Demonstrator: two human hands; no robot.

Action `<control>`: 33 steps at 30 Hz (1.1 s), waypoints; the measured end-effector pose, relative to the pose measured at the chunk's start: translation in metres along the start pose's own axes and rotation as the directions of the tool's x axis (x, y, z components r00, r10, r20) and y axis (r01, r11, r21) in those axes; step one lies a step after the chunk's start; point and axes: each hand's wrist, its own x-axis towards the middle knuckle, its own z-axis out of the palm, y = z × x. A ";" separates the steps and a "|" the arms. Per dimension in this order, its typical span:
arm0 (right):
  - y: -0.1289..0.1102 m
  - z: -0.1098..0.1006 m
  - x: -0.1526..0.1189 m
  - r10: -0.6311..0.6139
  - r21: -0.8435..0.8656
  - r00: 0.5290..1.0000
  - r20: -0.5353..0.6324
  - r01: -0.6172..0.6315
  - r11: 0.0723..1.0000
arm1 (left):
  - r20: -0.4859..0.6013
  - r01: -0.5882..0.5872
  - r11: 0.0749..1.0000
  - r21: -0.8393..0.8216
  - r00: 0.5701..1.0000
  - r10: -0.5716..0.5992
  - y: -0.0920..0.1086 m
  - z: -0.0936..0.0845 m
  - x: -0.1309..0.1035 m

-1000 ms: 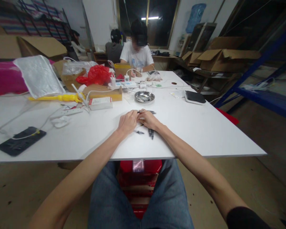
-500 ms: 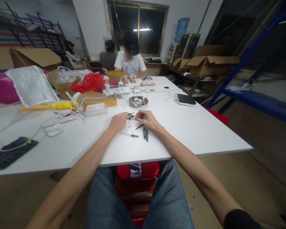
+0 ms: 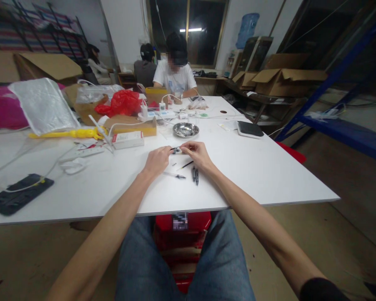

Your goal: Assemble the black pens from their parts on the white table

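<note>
Left hand (image 3: pixel 157 161) and right hand (image 3: pixel 198 154) pinch pen parts (image 3: pixel 176 151) close together, apparently for control; pens (image 3: pixel 197 177) lie nearer, seemingly for easy reach.

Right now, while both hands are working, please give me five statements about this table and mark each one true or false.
1. The metal bowl stands beyond the left hand and the right hand. True.
2. The metal bowl is upside down. False: its open side faces up.
3. Two dark pens lie side by side on the white table. True.
4. The left hand is spread flat. False: its fingers are curled.
5. A small dark item shows between the hands. True.
</note>
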 end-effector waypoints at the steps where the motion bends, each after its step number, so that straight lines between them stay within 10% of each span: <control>1: -0.001 0.000 0.000 0.001 0.009 1.000 -0.004 -0.001 1.000 | -0.005 -0.007 1.000 -0.006 1.000 0.007 0.001 0.001 0.000; 33: -0.008 0.009 -0.007 0.041 -0.022 0.997 0.066 -0.039 0.999 | -0.003 -0.115 0.992 -0.046 0.993 0.115 0.009 0.003 -0.006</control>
